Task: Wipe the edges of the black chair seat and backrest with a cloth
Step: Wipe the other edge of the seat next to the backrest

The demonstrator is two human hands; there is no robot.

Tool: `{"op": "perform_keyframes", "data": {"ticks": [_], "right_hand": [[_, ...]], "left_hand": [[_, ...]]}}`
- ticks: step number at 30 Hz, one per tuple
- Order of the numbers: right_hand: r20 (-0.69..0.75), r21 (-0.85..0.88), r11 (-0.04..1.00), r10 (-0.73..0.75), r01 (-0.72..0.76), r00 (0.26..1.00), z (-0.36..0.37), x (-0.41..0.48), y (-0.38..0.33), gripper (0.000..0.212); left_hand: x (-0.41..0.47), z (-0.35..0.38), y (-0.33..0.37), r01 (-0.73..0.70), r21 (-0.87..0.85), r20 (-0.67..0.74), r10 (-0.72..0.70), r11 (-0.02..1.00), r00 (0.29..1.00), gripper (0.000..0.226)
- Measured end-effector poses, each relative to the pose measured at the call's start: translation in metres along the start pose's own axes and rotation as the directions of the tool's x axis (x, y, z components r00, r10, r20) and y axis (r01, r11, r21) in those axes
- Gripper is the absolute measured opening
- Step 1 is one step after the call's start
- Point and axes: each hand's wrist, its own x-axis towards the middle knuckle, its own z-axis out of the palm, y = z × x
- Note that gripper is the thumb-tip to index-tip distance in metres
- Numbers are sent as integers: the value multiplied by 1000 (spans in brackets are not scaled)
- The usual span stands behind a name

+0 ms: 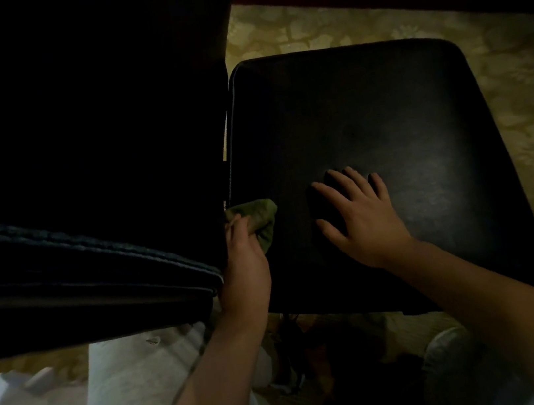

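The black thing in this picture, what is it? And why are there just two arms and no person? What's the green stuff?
The camera sits on a person's head and looks down, so you only see their arms reaching in from below. The big black thing is a chair. The flat part is the seat, and the dark wall on the left is its backrest. The green stuff is a cloth. The left hand grips it right where the seat meets the backrest, to wipe that edge. The right hand lies flat on the seat with its fingers spread and holds nothing. Under the chair is a yellowish patterned floor.
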Motion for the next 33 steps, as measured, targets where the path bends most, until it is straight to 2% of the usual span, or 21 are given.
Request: {"op": "perform_keyframes", "data": {"ticks": [3,7,11,19,24,30,33], "right_hand": [[16,-38,999,-17,18,1000,-6,14,-1,72],[99,-84,996,9,-1,995,-6,40,-2,73],[17,-121,992,24,-22,1000,5,41,-6,75],[-42,-97,995,28,-32,999,9,39,-6,72],[-61,-106,994,30,-36,998,10,39,-6,71],[-81,-105,993,35,-44,996,11,39,-8,71],[-91,-103,993,42,-51,995,12,39,-9,70]], "left_hand": [[-6,-1,2,6,-8,-21,-7,1000,1000,28],[5,-1,13,12,-128,-18,-14,992,1000,28],[26,11,14,28,-28,-56,-29,999,998,22],[37,13,22,39,3,-57,-39,999,998,22],[11,6,18,40,-25,-16,-40,999,999,28],[29,9,22,6,-98,-39,-10,995,999,25],[41,11,25,12,-83,-61,-18,997,998,23]]}}
